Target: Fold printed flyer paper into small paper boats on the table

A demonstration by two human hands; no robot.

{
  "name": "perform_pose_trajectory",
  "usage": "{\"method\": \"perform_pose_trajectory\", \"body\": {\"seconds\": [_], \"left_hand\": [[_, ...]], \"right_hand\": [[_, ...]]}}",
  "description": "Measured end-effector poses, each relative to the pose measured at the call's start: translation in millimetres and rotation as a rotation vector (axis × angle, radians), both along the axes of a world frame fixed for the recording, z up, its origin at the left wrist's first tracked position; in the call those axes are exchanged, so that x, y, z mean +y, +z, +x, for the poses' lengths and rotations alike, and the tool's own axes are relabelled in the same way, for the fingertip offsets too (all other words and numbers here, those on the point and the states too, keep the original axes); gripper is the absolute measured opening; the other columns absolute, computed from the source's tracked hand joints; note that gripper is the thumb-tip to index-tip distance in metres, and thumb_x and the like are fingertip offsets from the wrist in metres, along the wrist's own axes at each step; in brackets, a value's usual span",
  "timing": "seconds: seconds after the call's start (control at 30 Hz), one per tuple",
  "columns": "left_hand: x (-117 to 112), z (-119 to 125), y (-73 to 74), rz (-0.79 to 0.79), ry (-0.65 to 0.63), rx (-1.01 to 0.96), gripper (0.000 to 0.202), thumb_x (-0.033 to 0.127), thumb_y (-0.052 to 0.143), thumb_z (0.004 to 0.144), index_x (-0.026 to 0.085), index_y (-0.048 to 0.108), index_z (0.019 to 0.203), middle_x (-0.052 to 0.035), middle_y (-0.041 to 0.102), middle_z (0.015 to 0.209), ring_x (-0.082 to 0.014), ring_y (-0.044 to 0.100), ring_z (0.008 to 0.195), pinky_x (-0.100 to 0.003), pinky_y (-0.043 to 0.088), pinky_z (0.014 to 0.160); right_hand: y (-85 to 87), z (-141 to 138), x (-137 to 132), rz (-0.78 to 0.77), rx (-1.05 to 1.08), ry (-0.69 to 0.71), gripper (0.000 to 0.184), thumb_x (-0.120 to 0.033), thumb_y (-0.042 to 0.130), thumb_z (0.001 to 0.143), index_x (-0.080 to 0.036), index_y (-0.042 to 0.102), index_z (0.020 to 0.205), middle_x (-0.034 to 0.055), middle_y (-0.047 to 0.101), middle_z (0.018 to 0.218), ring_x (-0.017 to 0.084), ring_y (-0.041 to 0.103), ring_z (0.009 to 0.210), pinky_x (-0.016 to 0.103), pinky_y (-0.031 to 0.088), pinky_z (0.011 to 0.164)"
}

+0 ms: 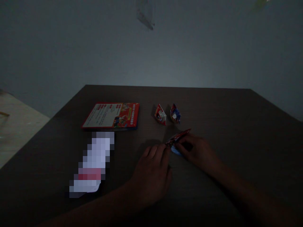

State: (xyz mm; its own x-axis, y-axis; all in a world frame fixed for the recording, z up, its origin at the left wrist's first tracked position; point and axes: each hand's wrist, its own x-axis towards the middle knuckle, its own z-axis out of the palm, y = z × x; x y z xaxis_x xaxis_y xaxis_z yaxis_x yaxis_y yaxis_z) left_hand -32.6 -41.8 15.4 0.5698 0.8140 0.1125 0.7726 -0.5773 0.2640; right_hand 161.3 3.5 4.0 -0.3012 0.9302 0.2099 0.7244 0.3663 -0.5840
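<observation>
My right hand (201,153) pinches a folded piece of printed paper (178,136) between thumb and fingers. The paper is dark red with a pale blue patch low down, and stands tilted just above the table. At its left end my left hand (152,168) has its fingers curled, the fingertips gripping the paper's edge. Beyond the hands, two small folded paper boats stand side by side: a red and white paper boat (160,115) and a blue and red paper boat (175,114).
A red and white printed booklet (110,116) lies at the back left of the dark wooden table (213,107). Nearer to me is a bright, pixelated oblong object (94,160), its kind masked. A grey wall (201,47) rises behind the table.
</observation>
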Motion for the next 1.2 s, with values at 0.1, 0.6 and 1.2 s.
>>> {"method": "perform_pose_trajectory", "body": {"seconds": [0.1, 0.6, 1.2], "left_hand": [[0.6, 0.3, -0.3, -0.01, 0.01, 0.003, 0.049, 0.027, 0.043, 0.088, 0.012, 0.04, 0.134, -0.012, 0.046, 0.132, -0.0273, 0.041, 0.118, -0.043, 0.034, 0.101], [0.4, -1.5, 4.8, -0.022, 0.074, -0.003, 0.041, 0.029, 0.046, 0.085, 0.014, 0.048, 0.124, -0.0115, 0.052, 0.122, -0.0276, 0.045, 0.109, -0.046, 0.039, 0.093], [6.4, -5.9, 5.6, -0.015, 0.115, 0.039, 0.04, 0.034, 0.045, 0.085, 0.015, 0.052, 0.12, -0.0116, 0.052, 0.114, -0.028, 0.046, 0.105, -0.046, 0.039, 0.09]], "right_hand": [[0.9, -0.5, 0.7, -0.005, -0.007, -0.016, 0.009, -0.02, 0.059, 0.082, -0.019, 0.068, 0.082, 0.0035, 0.07, 0.085, 0.016, 0.066, 0.074, 0.026, 0.049, 0.069], [3.3, -4.3, 3.9, -0.046, -0.069, -0.054, 0.011, -0.022, 0.058, 0.082, -0.018, 0.067, 0.077, 0.0045, 0.069, 0.081, 0.017, 0.064, 0.068, 0.028, 0.047, 0.063], [2.7, -3.5, 3.7, -0.035, -0.079, -0.045, 0.01, -0.019, 0.058, 0.081, -0.018, 0.067, 0.078, 0.005, 0.07, 0.083, 0.017, 0.065, 0.07, 0.028, 0.047, 0.065]]}}
